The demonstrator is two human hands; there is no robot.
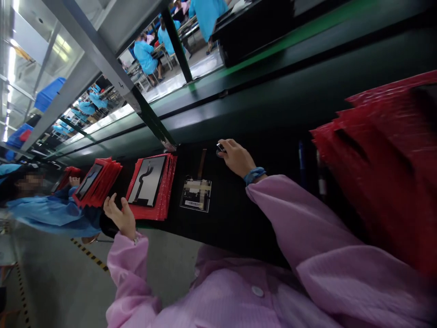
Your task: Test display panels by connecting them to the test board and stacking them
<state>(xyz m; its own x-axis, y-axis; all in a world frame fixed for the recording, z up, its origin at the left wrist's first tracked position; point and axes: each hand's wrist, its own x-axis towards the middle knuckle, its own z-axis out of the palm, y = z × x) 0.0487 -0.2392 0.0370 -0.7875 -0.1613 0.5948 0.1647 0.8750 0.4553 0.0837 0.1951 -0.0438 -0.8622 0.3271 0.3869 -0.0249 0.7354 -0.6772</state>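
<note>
My left hand [119, 216] rests at the near edge of the black work surface [235, 214], fingers apart and holding nothing, just beside a stack of red bags [164, 200] topped by a flat grey panel [147, 180]. My right hand [236, 158] reaches to the far side of the surface, its fingers curled on a small dark and silver object [220, 148] that I cannot name. Between my hands lies a dark panel with a taped white label patch [196, 194] and a thin brown flex strip [202, 163].
A second red stack with a panel [97, 182] lies further left, where a person in a blue coat [51, 212] works. A large pile of red bags [385, 159] fills the right. A dark conveyor [273, 91] runs behind, with other blue-coated people beyond.
</note>
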